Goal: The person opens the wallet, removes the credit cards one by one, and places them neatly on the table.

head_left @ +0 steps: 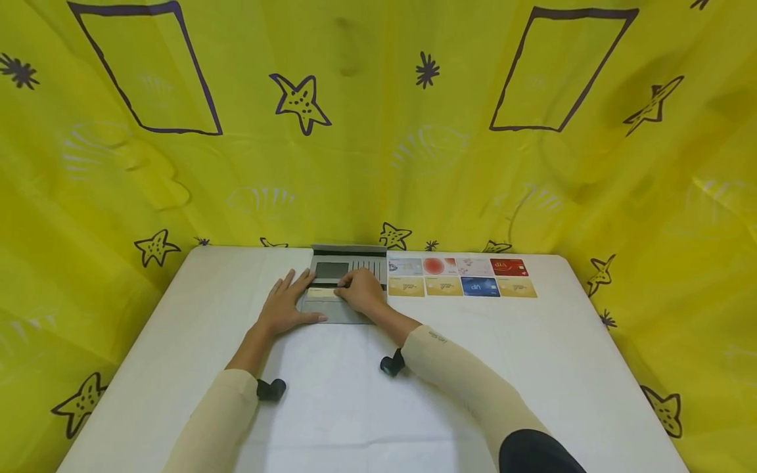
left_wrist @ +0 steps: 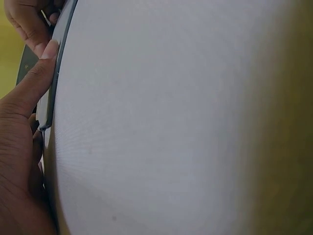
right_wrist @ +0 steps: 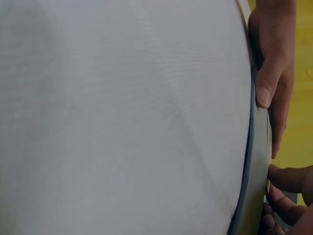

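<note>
A grey card wallet (head_left: 343, 315) lies unfolded at the table's back edge, with a dark window and a row of slots on its far half. A pale gold card (head_left: 321, 293) sits at its near half, its lower part seemingly behind the pocket edge. My right hand (head_left: 362, 290) pinches that card's right end between thumb and curled fingers; the right wrist view shows these fingers (right_wrist: 288, 180) close at the wallet. My left hand (head_left: 284, 310) rests at the wallet's left side, fingers spread and straight, its thumb (left_wrist: 36, 81) along the near edge.
Right of the wallet, two rows of cards lie side by side, including a red card (head_left: 508, 267), a blue card (head_left: 480, 287) and several gold ones. A white cloth covers the table (head_left: 331, 420). Behind hangs a yellow patterned curtain (head_left: 367, 177).
</note>
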Demonstrator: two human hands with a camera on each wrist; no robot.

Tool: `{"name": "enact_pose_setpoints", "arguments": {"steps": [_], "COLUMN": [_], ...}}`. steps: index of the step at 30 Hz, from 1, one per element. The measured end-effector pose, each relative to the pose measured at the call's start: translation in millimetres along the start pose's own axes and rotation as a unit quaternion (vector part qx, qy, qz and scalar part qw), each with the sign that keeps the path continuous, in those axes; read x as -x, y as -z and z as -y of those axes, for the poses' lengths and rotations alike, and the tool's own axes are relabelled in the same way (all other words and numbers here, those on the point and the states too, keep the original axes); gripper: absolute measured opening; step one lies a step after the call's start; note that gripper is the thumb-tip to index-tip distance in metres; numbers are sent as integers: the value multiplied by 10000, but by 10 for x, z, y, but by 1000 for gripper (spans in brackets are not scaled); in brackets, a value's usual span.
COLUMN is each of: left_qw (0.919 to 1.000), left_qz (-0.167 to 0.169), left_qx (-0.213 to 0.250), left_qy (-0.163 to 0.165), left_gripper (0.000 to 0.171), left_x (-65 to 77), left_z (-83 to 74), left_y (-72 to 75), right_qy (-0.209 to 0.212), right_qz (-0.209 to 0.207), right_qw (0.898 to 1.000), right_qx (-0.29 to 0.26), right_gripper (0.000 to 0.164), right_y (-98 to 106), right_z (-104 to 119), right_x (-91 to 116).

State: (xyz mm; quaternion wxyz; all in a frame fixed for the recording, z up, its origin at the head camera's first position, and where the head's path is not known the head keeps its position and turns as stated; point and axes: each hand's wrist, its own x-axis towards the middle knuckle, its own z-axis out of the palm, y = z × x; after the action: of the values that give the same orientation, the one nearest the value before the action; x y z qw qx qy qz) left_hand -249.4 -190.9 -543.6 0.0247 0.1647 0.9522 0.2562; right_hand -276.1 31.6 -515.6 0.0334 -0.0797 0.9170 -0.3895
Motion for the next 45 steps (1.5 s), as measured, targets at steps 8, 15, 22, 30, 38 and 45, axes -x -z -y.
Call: {"name": "enact_pose_setpoints", "arguments": {"steps": [8,15,22,30,38,45], "left_qw": [10000,10000,9999,9999,9999,9998], "left_qz": [9,-57,-97,-64,-28,-45], "left_qx": [-39,-51,28,88,38,126], "left_qy": [2,-30,-5,78,109,123], "left_gripper": [107,108,109,109,109,109], "left_x": [1,-16,-10,-17,-29,-12], "left_z": [7,28,29,-3,-8,-13], "left_y": [-33,-33,-35,-19,2,-6], "right_qy": [-342,-567,-661,-688,-432,-325], "right_qz": [155,124,80,154,425,358], "right_qw": [9983,9952,9948,9941,9935,9941], "right_qx": [-451,-784,-771,-819,-963,-969], "right_gripper": [11,14,16,16,13,12], "right_y": [33,33,11,36,113,55], "right_z": [14,30,77,84,46,7], "right_x": [-15,-48,-36,-35,-82,-85]}}
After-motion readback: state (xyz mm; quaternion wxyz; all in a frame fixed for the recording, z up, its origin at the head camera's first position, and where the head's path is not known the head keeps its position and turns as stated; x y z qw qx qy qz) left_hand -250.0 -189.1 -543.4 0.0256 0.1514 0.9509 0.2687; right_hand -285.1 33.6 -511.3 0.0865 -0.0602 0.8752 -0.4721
